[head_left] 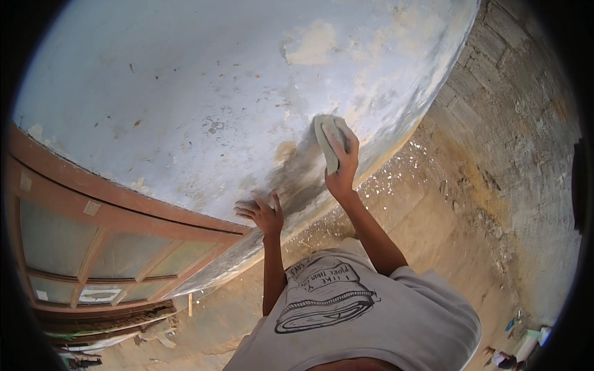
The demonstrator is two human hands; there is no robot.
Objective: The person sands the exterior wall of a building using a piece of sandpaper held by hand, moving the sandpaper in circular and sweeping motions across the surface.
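Observation:
Pressed against the pale blue wall (179, 80) is a folded grey-green sheet of sandpaper (326, 145). My right hand (343, 162) grips it, with fingers laid along its outer face. Lower and to the left, my left hand (263, 215) rests on the wall with spread fingers and nothing in it. Around both hands the paint is stained dark and patchy, and a bare cream patch (312, 43) shows higher up. What lies under the sandpaper is hidden.
A brown wooden frame with glass panes (120, 252) adjoins the wall at the left. Rough grey block wall (495, 80) stands at the right. White flakes (387, 185) lie on the brown ground (427, 213) along the wall's foot. Small items sit at the lower right.

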